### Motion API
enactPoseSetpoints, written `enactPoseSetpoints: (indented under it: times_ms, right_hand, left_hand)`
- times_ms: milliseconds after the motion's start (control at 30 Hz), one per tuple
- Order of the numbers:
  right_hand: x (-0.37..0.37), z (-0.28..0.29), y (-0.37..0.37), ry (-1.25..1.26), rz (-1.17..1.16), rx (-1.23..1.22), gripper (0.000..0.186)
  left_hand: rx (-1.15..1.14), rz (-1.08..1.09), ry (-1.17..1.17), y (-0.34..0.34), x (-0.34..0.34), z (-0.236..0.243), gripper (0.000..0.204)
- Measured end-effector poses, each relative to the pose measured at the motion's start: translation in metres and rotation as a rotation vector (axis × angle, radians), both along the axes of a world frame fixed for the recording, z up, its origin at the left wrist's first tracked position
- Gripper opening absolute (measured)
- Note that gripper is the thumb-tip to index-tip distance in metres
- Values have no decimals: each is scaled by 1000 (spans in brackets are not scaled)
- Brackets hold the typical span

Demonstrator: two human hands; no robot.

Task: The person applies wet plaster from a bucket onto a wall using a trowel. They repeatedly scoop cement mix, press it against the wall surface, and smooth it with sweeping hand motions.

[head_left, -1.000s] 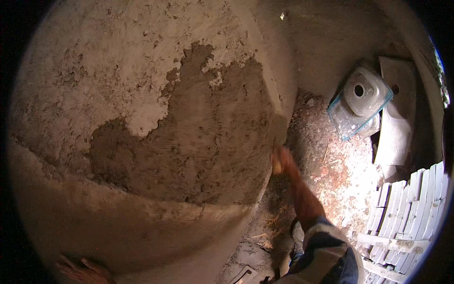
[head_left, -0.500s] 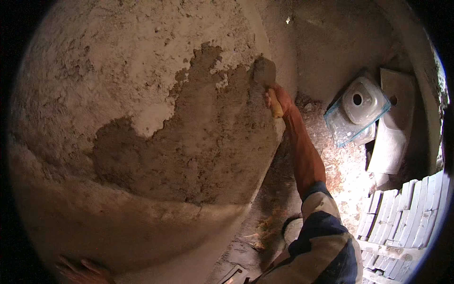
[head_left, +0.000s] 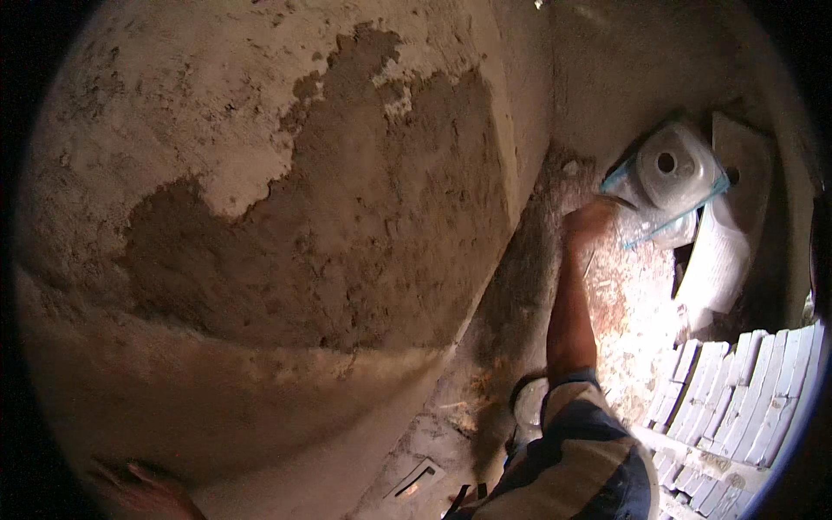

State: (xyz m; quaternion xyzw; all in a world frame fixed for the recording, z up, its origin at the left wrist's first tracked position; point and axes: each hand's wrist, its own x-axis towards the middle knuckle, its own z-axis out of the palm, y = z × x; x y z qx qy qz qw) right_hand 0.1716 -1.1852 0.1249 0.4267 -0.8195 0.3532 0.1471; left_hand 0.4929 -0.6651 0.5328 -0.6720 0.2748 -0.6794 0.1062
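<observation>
A plaster wall fills the left side, with a broad patch of darker, damp-looking mortar on it. My right hand, blurred by motion, is out to the right of this wall, above the floor. It is closed round a trowel, whose blade now shows nearly edge-on; its handle is hidden by the hand. At the lower left, my left hand lies against the smooth lower part of the wall, fingers apart and holding nothing. Part of it is in shadow.
Past my right hand, a pale basin with a round hole lies in blue-edged clear wrapping. A long white ceramic piece leans beside it. Stacked pale tiles stand at lower right. A round container is partly behind my right sleeve.
My right hand has swung the trowel off the mortar patch, rightward and down toward the basin. The view has shifted slightly. My left hand stays against the lower wall.
</observation>
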Motion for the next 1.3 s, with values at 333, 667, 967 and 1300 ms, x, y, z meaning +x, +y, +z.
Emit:
enactPoseSetpoints:
  times_ms: [333, 667, 967, 1300]
  right_hand:
    - [134, -110, 165, -1283, 1022, 303, 32]
    - [164, -8, 24, -1269, 1004, -48, 49]
    - [207, 66, 121, -1585, 1169, 98, 44]
    - [156, 133, 180, -2065, 1217, 387, 30]
  left_hand:
    - [75, -13, -213, 29, 28, 10, 55]
    - [2, 38, -101, 50, 41, 7, 58]
    - [-18, 49, -159, 58, 44, 7, 56]
    - [-29, 11, -120, 47, 34, 5, 55]
